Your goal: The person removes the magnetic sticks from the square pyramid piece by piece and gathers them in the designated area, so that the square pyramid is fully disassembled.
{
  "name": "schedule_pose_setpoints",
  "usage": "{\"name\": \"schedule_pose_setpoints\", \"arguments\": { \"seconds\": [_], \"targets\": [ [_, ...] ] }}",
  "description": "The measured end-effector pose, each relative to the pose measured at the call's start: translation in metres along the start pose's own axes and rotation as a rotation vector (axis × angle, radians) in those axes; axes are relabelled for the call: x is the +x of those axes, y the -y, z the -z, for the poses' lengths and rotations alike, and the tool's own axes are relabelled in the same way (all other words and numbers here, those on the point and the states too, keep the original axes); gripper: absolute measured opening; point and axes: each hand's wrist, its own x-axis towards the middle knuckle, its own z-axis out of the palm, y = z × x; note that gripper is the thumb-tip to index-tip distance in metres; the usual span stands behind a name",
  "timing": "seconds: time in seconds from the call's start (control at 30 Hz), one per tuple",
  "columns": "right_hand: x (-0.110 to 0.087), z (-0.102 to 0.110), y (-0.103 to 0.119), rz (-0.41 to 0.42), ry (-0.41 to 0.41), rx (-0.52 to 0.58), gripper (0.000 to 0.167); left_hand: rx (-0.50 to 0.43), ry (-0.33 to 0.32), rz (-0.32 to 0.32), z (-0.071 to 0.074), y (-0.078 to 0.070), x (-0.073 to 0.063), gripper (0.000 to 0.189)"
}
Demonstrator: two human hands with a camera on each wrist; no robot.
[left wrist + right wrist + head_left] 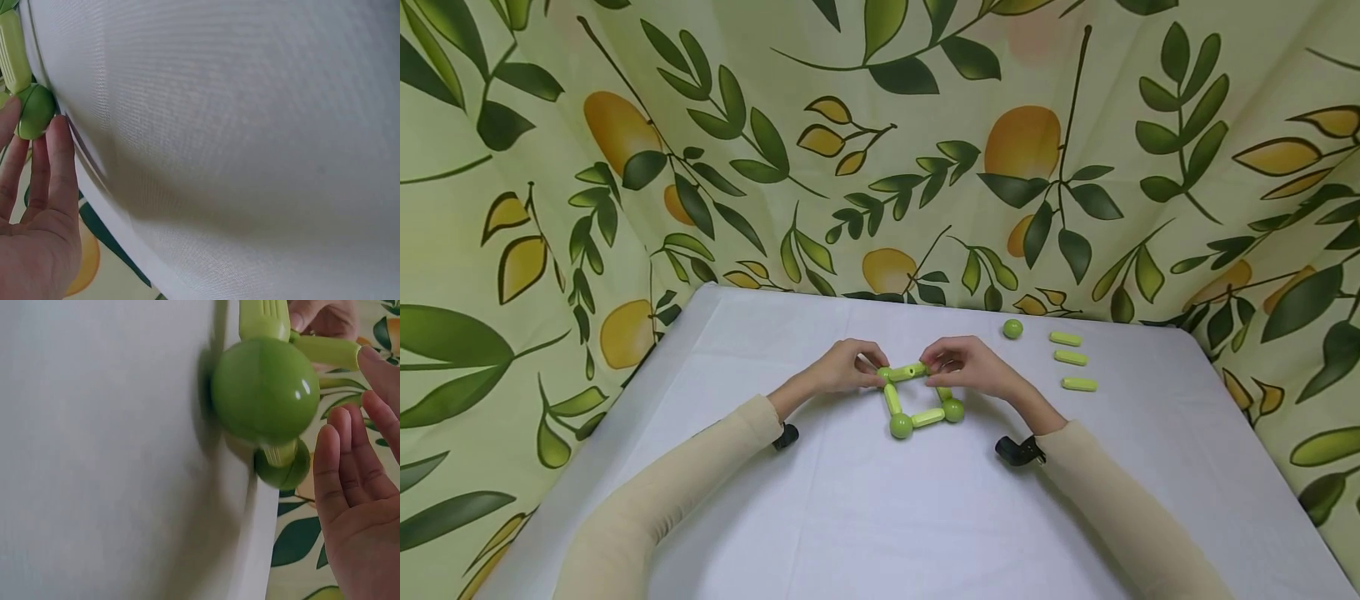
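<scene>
Light green sticks and darker green balls form a four-sided frame on the table. My left hand (847, 367) pinches the ball (37, 112) at the far left corner between thumb and fingers. From that ball the far stick (908, 372) runs right, its other end between the fingertips of my right hand (976, 367). At the near side, a ball (901, 426) and another ball (953, 410) are joined by a stick (928, 418). A left side stick (892, 398) links the two left balls. The far right ball (282, 469), hidden by my hand in the head view, shows in the right wrist view.
Beyond my right hand lies a loose green ball (1012, 328). To its right, three loose sticks lie in a column: a far one (1065, 338), a middle one (1071, 357) and a near one (1078, 384). A leaf-patterned curtain (760, 208) hangs behind the white table (850, 517).
</scene>
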Motion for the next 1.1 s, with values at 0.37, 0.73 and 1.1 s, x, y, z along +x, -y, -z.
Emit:
{"name": "schedule_pose_setpoints", "arguments": {
  "seconds": [0.37,0.73,1.1],
  "targets": [
    [0.017,-0.018,0.002,0.019,0.054,0.069,0.029,-0.008,0.005,-0.015,0.002,-0.002,-0.001,0.021],
    [0.021,-0.025,0.005,-0.013,0.053,0.015,0.020,-0.006,0.022,0.019,0.001,-0.004,-0.001,0.019],
    [0.019,-0.022,0.004,-0.020,0.029,-0.031,0.019,0.004,0.037,0.031,0.005,-0.008,0.001,0.020]
  ]
}}
